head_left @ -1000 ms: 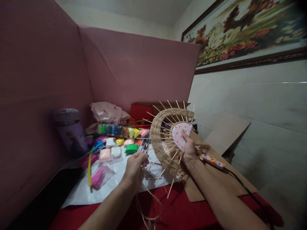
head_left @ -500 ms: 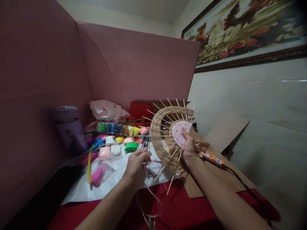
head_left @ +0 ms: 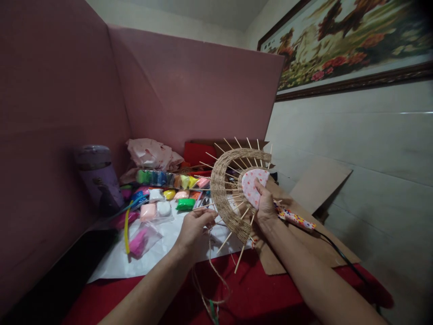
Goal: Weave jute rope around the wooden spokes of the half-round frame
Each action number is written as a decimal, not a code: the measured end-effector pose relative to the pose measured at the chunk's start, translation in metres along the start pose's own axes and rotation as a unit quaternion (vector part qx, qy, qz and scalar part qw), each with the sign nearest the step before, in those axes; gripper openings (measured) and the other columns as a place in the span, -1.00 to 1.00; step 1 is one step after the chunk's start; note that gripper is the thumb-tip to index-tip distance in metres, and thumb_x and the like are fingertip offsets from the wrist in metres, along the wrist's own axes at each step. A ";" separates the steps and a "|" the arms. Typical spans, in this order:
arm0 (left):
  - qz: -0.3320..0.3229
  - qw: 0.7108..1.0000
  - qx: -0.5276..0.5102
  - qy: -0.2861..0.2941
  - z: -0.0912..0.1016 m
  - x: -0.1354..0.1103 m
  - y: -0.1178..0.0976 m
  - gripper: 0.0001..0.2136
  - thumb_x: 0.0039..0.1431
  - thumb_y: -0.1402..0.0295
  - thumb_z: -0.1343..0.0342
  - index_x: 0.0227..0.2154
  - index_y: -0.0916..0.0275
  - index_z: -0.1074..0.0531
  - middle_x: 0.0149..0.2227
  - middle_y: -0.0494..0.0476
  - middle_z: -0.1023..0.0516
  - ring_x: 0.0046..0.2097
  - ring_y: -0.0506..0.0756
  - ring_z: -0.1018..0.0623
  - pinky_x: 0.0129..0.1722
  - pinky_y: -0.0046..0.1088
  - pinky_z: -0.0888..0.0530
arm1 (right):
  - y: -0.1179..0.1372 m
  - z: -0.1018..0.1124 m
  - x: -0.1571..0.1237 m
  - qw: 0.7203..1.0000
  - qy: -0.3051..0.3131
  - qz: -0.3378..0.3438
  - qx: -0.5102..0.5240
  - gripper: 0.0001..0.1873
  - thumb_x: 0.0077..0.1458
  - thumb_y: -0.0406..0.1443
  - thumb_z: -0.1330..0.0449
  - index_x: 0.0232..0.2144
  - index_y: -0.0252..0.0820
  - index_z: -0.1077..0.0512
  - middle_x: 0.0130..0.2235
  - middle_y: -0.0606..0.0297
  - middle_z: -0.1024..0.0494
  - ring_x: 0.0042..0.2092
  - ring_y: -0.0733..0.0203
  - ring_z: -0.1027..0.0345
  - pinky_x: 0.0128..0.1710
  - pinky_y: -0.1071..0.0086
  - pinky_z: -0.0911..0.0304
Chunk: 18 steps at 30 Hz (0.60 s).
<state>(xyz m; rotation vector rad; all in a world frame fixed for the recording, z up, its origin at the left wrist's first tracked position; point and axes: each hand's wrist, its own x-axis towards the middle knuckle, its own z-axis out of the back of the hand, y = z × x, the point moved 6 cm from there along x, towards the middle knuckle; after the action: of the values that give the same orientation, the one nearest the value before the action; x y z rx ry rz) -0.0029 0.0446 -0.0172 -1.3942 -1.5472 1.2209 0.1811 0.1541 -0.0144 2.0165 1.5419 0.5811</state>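
My right hand (head_left: 265, 203) grips a half-round woven piece by its white fabric centre (head_left: 253, 183) with pink dots, thumb on the front. Thin wooden sticks (head_left: 241, 257) fan out from that centre, and a wide curved band of twine weaving (head_left: 221, 192) runs across them. At the band's lower left, my left hand (head_left: 199, 221) is closed with fingertips pinched on a strand of twine (head_left: 211, 259). The strand hangs below the hand in loose loops over the red cloth, with a bit of green near its lower end.
Several bags of coloured clay (head_left: 158, 210) lie on white paper (head_left: 115, 262) at left. A purple tumbler (head_left: 99, 180) stands behind them. Right of the weaving, a flower-patterned tool (head_left: 296, 220) with a black cord rests on brown cardboard (head_left: 324, 243). Pink panels (head_left: 196, 90) rise behind.
My left hand has moved slightly right and up along the band's edge, with the twine in its fingers. My right hand keeps its hold, and the view has shifted a little.
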 end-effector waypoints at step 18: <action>-0.040 0.999 0.022 -0.015 -0.002 -0.001 -0.005 -0.80 -0.38 0.33 -0.31 -0.68 0.35 -0.45 -0.70 -0.02 -0.35 -0.61 -0.11 -0.23 -0.58 -0.56 -0.17 | 0.001 0.003 0.003 1.000 -0.012 0.015 -0.001 -0.80 -0.12 -0.39 -0.22 -0.34 -0.32 -0.48 -0.39 0.27 -0.59 -0.35 0.26 -0.48 -0.24 0.41 -0.41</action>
<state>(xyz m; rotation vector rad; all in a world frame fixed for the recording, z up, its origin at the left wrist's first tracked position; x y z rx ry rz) -0.0019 0.0442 -0.0120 -1.2803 -1.5717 1.2251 0.1843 0.1567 -0.0162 2.0422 1.4992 0.5683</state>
